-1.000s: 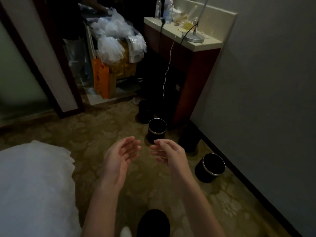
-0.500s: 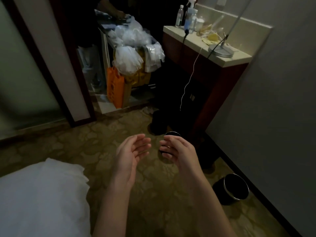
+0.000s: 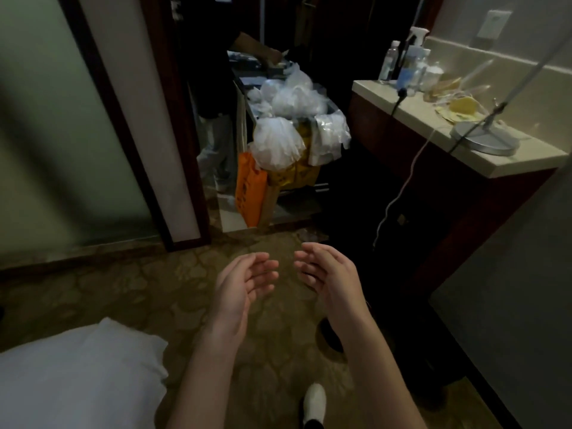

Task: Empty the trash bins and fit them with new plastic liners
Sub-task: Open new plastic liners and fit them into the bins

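Where bin (image 3: 328, 334) stands on carpet (image 3: 123, 305), cart (image 3: 291, 125), counter (image 3: 414, 116)

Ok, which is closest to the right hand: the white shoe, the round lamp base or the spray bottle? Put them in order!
1. White shoe, on the carpet below the right hand.
2. Lamp base, on the desk's near end, to the right.
3. Spray bottle, at the desk's far end.
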Tool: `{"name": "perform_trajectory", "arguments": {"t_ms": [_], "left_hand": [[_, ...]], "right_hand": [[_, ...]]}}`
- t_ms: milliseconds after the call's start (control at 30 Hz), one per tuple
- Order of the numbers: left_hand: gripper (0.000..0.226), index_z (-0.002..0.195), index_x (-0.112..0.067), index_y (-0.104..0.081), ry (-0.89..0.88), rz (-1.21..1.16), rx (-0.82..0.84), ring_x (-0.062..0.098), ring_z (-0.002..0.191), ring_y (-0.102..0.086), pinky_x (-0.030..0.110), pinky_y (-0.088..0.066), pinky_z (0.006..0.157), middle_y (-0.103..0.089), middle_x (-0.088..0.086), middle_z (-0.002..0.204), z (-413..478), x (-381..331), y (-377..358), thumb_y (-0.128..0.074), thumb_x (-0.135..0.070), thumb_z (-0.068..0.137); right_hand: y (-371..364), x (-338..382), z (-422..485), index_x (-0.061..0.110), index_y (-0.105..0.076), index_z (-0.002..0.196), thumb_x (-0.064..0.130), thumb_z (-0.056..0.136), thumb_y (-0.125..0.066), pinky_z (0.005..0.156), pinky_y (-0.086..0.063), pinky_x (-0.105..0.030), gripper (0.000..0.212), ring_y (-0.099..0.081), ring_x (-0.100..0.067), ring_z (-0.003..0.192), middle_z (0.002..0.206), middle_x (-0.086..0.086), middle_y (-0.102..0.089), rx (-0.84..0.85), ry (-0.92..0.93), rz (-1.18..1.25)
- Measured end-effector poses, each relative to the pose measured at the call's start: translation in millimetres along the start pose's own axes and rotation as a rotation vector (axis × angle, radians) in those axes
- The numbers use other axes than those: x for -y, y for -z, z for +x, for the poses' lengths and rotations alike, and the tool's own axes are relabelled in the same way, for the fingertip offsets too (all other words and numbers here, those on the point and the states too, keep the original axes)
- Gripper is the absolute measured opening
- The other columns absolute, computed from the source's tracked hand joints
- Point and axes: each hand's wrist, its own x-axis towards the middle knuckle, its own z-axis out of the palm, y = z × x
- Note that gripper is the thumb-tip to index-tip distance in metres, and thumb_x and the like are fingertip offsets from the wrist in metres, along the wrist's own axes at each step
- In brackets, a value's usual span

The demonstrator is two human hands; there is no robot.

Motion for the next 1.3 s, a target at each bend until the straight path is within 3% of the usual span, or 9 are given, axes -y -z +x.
{"name": "perform_trajectory", "arguments": {"t_ms": [300, 733, 1133, 1300], "left_hand": [[0.026, 0.101, -0.012, -0.069, -0.005, -0.011, -0.178, 0.018, 0.082, -0.074, 0.029, -0.056, 0.067, -0.076, 0.008, 0.092, 168.8, -40.7, -96.7, -0.047, -0.026, 0.101], [0.027, 0.105, -0.009, -0.068, 0.009, -0.047, -0.172, 0.019, 0.083, -0.074, 0.026, -0.055, 0.064, -0.076, 0.009, 0.094, 334.9, -78.3, -150.7, -0.048, -0.026, 0.101], [0.023, 0.1, -0.008, -0.066, 0.091, -0.166, 0.034, 0.017, 0.076, -0.072, 0.022, -0.055, 0.06, -0.075, 0.008, 0.087, 552.7, -143.7, -136.8, -0.047, -0.023, 0.1], [0.025, 0.103, -0.006, -0.067, 0.113, -0.149, 0.104, 0.015, 0.073, -0.07, 0.025, -0.056, 0.065, -0.075, 0.009, 0.087, 627.4, -174.4, -122.0, -0.048, -0.022, 0.1]], "right_hand": [[-2.8, 51.8, 211.6, 0.018, -0.074, 0.102, 0.028, 0.096, -0.061, 0.066, -0.056, -0.022, 0.019, -0.074, -0.022, 0.091, 0.098, -0.008, -0.076, 0.201, -0.088, 0.02], [-19.1, 82.8, 385.1, 0.009, -0.072, 0.104, 0.022, 0.095, -0.06, 0.063, -0.058, -0.024, 0.019, -0.074, -0.022, 0.083, 0.095, -0.014, -0.076, 0.174, -0.148, 0.099], [-115.8, 90.6, 549.7, -0.002, -0.068, 0.103, 0.01, 0.097, -0.055, 0.057, -0.049, -0.022, 0.019, -0.065, -0.022, 0.071, 0.086, -0.021, -0.067, 0.045, -0.102, 0.029], [-168.7, 91.4, 610.6, -0.01, -0.065, 0.109, 0.01, 0.096, -0.056, 0.047, -0.044, -0.018, 0.025, -0.059, -0.013, 0.058, 0.074, -0.011, -0.063, 0.007, -0.109, 0.017]]}}
